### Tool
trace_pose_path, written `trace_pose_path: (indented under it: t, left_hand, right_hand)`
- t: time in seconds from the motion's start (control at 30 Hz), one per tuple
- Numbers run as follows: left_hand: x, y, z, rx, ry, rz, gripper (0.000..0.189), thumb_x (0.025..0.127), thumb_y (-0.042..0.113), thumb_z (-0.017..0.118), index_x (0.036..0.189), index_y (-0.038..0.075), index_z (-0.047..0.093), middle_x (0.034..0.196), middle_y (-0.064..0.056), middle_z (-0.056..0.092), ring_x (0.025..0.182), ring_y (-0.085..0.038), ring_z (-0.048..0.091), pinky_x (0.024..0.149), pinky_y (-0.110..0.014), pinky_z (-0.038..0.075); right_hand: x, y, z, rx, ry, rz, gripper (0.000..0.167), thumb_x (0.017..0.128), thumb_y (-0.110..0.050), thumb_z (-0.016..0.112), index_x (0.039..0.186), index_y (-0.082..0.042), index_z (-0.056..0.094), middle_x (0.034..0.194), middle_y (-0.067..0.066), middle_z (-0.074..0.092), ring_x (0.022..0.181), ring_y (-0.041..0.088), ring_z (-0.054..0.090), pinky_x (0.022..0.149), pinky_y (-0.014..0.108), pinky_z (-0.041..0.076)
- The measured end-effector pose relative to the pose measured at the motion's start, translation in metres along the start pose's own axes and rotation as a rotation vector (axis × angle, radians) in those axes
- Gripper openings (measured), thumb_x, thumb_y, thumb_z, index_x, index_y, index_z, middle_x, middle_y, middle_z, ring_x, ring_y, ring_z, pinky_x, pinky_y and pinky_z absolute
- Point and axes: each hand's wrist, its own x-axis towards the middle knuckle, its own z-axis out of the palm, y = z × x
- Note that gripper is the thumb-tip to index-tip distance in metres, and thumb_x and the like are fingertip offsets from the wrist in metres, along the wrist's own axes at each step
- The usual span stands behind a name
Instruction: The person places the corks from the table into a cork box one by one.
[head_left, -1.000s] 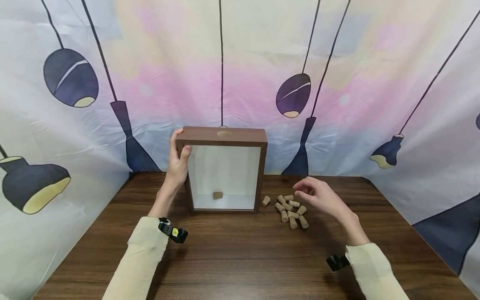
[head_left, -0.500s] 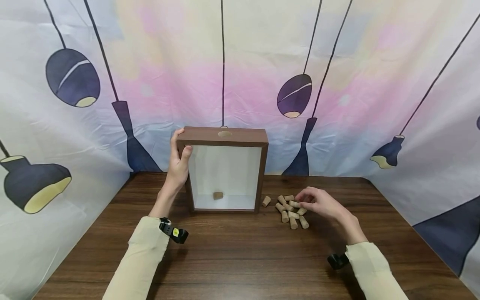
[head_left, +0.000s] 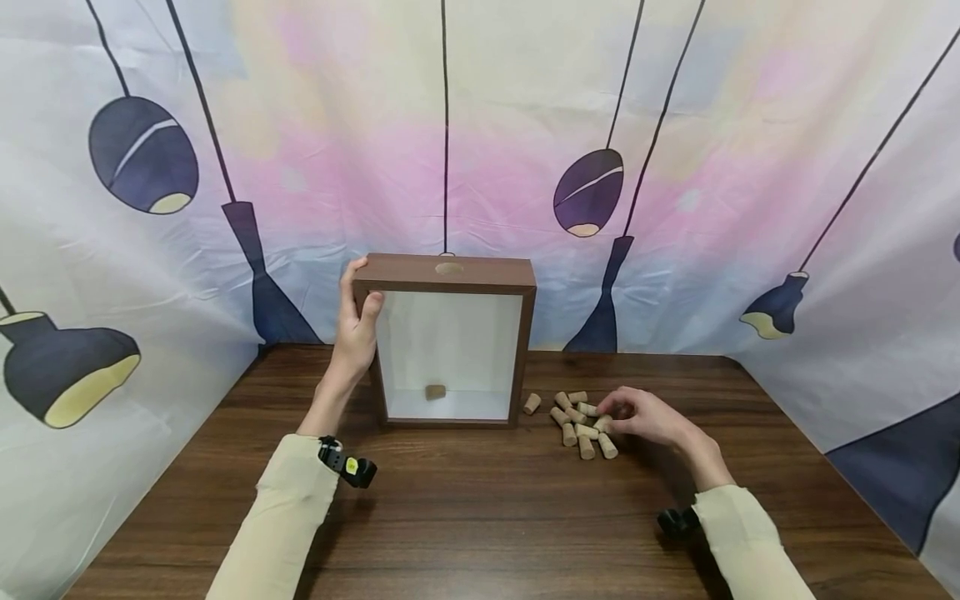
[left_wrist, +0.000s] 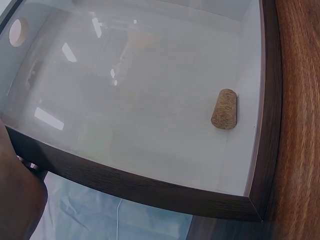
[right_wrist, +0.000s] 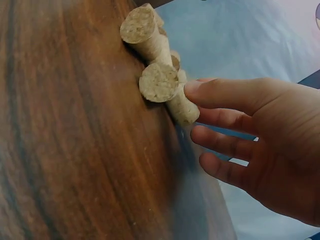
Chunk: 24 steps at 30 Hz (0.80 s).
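The worktop [head_left: 480, 508] carries an upright box [head_left: 450, 346], its side in the left hand's [head_left: 356, 333] grip. The right hand [head_left: 651, 415] touches an outer cork [right_wrist: 183, 108]; pinched or not, I cannot tell. Work seems early: one inner cork [left_wrist: 225, 109], other corks [head_left: 569, 434] outside.

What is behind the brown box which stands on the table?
Behind the brown box, the patterned cloth shows above it and on both sides. The box covers the table directly behind it, so anything there is hidden.
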Motion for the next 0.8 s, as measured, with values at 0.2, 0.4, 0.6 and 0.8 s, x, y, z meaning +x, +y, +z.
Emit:
trace_pose_path:
  t: [0.2, 0.4, 0.6, 0.8]
  left_hand:
    - [0.0, -0.0005, -0.0002, -0.011, 0.003, 0.014, 0.065, 0.105, 0.04, 0.045, 0.154, 0.004, 0.021, 0.155, -0.01, 0.022, 0.059, 0.002, 0.024, 0.063, -0.022, 0.028]
    - [0.0006, -0.0013, 0.0011, -0.033, 0.005, 0.022, 0.064, 0.105, 0.036, 0.047, 0.153, 0.001, 0.021, 0.161, -0.019, 0.016, 0.11, -0.011, 0.034, 0.098, -0.032, 0.025]
    - [0.0007, -0.002, 0.0017, -0.033, 0.011, 0.029, 0.064, 0.105, 0.036, 0.048, 0.152, -0.001, 0.022, 0.16, -0.02, 0.019, 0.148, -0.021, 0.015, 0.115, -0.044, 0.016]
    - [0.0006, -0.0017, 0.0009, -0.035, 0.006, 0.022, 0.064, 0.106, 0.035, 0.047, 0.153, 0.0, 0.021, 0.161, -0.021, 0.016, 0.146, -0.021, 0.017, 0.113, -0.04, 0.019]
  right_hand:
    - [0.0018, 0.0065, 0.0036, -0.019, -0.013, 0.001, 0.021, 0.093, -0.019, 0.071, 0.113, -0.014, 0.068, 0.115, 0.007, 0.065, 0.084, 0.014, 0.055, 0.072, 0.031, 0.047]
    - [0.0003, 0.0083, 0.0049, -0.035, 0.015, -0.004, 0.017, 0.093, -0.015, 0.07, 0.109, -0.014, 0.07, 0.113, 0.006, 0.065, 0.087, 0.014, 0.056, 0.075, 0.032, 0.047]
    - [-0.001, 0.0076, 0.0044, -0.053, 0.048, -0.003, 0.013, 0.093, -0.014, 0.069, 0.106, -0.014, 0.071, 0.11, 0.004, 0.067, 0.088, 0.011, 0.058, 0.076, 0.031, 0.048]
    - [0.0, 0.0071, 0.0038, -0.053, 0.046, 0.001, 0.016, 0.094, -0.014, 0.068, 0.109, -0.013, 0.071, 0.111, 0.005, 0.068, 0.091, 0.013, 0.06, 0.077, 0.03, 0.048]
